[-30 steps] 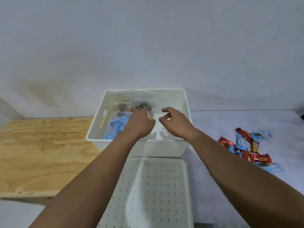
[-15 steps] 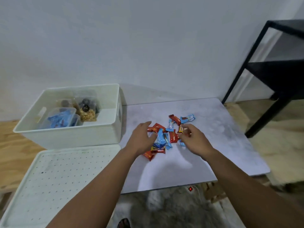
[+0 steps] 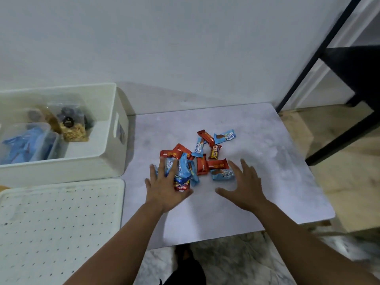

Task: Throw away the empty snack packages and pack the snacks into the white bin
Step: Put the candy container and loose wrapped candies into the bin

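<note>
A pile of small red and blue snack packets [image 3: 202, 156] lies on the grey marble tabletop [image 3: 267, 161]. My left hand [image 3: 164, 186] lies spread over the pile's left side, its fingers on blue and red packets. My right hand [image 3: 244, 186] is spread flat just right of the pile, near a blue packet [image 3: 223, 174]. The white bin [image 3: 115, 161] stands at the left. It holds a clear tub of blue packets [image 3: 24, 145] and clear bags of nuts and dark snacks [image 3: 71, 124].
The bin's white perforated lid [image 3: 57, 227] lies flat in front of the bin. A black metal shelf frame [image 3: 345, 79] stands at the right by the wall. Marble-patterned floor shows below the table's front edge.
Both hands left the bin and crossed right to the packet pile. Since half a second ago they have spread flat, the left over the packets, the right beside them.
</note>
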